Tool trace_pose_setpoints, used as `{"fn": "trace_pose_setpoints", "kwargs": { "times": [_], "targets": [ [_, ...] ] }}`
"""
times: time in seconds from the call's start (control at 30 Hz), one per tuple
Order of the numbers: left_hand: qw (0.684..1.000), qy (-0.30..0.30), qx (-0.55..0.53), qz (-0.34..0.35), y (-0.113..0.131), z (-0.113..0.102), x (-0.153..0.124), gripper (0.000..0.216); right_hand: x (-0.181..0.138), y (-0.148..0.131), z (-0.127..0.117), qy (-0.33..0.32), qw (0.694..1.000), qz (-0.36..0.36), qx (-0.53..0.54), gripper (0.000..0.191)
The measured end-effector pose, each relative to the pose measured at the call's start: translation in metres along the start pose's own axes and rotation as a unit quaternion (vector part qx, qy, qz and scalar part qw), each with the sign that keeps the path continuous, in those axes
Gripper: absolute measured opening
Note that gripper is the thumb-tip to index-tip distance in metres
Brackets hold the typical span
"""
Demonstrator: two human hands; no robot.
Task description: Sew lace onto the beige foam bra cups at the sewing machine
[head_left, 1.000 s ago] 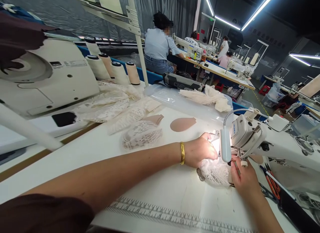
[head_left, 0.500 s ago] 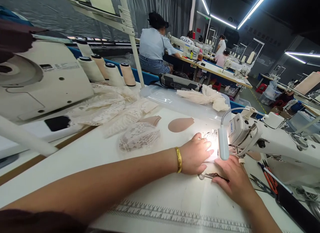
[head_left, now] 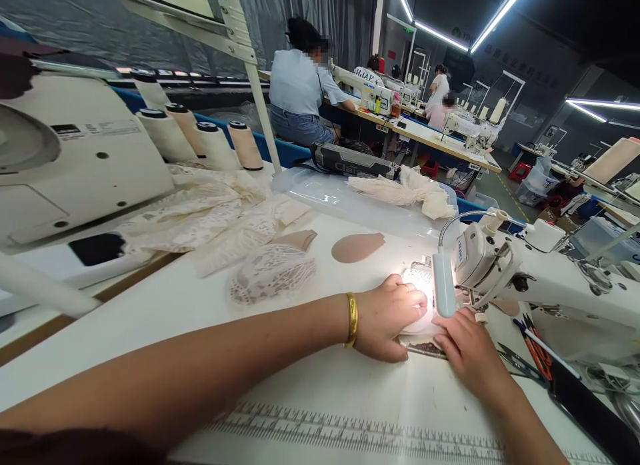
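Note:
My left hand (head_left: 393,315), with a gold bangle at the wrist, bears on a pale lace fabric piece (head_left: 419,277) lit brightly by a small lamp (head_left: 444,285). Its fingers are curled onto the cloth and its thumb points toward the metal plate's edge. My right hand (head_left: 465,342) lies beside the needle area, fingers stretched forward and touching the near right edge of the cloth, thumb apart. The white sewing machine (head_left: 500,258) stands over this spot; its needle is hidden behind the lamp. A metal plate edge (head_left: 425,347) shows between my hands.
Left of my hands lie a lace cup piece (head_left: 273,273) and a beige oval piece (head_left: 357,247). Scissors (head_left: 537,348) rest at right. A printed ruler (head_left: 350,432) runs along the front. Thread cones (head_left: 245,146) and a second machine (head_left: 85,165) stand left; co-workers sit beyond.
My left fingers have curled in more and the thumb has dropped lower. My right hand has shifted slightly right, uncovering more of the plate edge. The whole view has moved a little.

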State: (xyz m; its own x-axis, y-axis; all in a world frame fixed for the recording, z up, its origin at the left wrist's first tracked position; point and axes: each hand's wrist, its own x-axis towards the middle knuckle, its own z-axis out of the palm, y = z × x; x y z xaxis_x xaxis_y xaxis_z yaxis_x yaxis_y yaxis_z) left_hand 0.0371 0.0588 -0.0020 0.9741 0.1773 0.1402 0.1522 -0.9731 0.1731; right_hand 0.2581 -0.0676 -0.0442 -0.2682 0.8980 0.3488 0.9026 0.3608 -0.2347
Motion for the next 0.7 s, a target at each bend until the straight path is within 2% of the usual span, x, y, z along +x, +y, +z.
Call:
{"fn": "trace_pose_setpoints", "kwargs": {
  "times": [0.1,0.17,0.2,0.3,0.37,0.43,0.53,0.7],
  "targets": [
    [1.0,-0.007,-0.013,0.014,-0.004,0.0,-0.001,0.028,-0.003,0.01,-0.01,-0.006,0.999,0.028,0.032,0.019],
    [1.0,0.009,-0.004,0.03,-0.007,0.003,-0.001,0.018,-0.005,0.016,-0.022,-0.018,0.998,0.034,0.054,0.018],
    [0.999,0.021,0.0,0.04,-0.008,0.005,-0.001,0.015,-0.006,0.018,-0.028,-0.037,0.997,0.031,0.066,0.018],
    [0.996,0.047,-0.001,0.078,-0.012,0.014,0.002,0.026,-0.006,0.021,-0.042,-0.104,0.987,0.024,0.121,0.018],
    [0.994,0.059,-0.003,0.092,-0.016,0.02,0.005,0.036,-0.005,0.02,-0.041,-0.092,0.978,0.034,0.183,0.026],
    [0.993,0.071,0.002,0.098,-0.02,0.025,0.007,0.043,-0.002,0.018,-0.032,-0.041,0.974,0.049,0.219,0.034],
    [0.991,0.091,0.009,0.096,-0.027,0.03,0.01,0.04,0.002,0.016,-0.011,0.009,0.987,0.043,0.154,0.03],
    [0.989,0.108,0.014,0.101,-0.033,0.029,0.014,0.041,0.003,0.018,0.007,0.016,1.0,0.021,-0.008,0.027]
  ]
}}
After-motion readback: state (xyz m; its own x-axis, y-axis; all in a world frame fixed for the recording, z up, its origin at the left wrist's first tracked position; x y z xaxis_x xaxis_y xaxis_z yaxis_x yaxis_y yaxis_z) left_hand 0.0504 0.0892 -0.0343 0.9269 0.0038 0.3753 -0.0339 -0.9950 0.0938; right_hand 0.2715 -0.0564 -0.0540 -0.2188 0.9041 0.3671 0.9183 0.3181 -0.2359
